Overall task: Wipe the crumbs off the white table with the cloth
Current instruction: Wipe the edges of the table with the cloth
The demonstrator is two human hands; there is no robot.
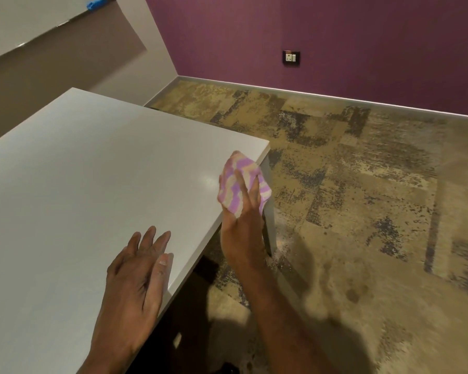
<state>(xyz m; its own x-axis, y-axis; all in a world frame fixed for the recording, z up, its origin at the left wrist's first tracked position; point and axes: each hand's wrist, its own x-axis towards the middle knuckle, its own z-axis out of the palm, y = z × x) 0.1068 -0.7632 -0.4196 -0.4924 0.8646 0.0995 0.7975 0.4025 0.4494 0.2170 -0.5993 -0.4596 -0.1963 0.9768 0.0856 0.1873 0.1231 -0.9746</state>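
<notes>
Already at the table's (92,163) right edge, the right hand (242,228) clutches the bunched cloth (242,180).
Tabletop lies toward nine o'clock of the cloth, floor (362,211) toward three; left hand (135,276) rests flat, fingers apart, near the edge at seven o'clock. No crumbs discernible.

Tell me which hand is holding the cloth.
The right hand, bunching the purple-striped cloth at the table's right edge; the left hand rests flat, empty.
</notes>
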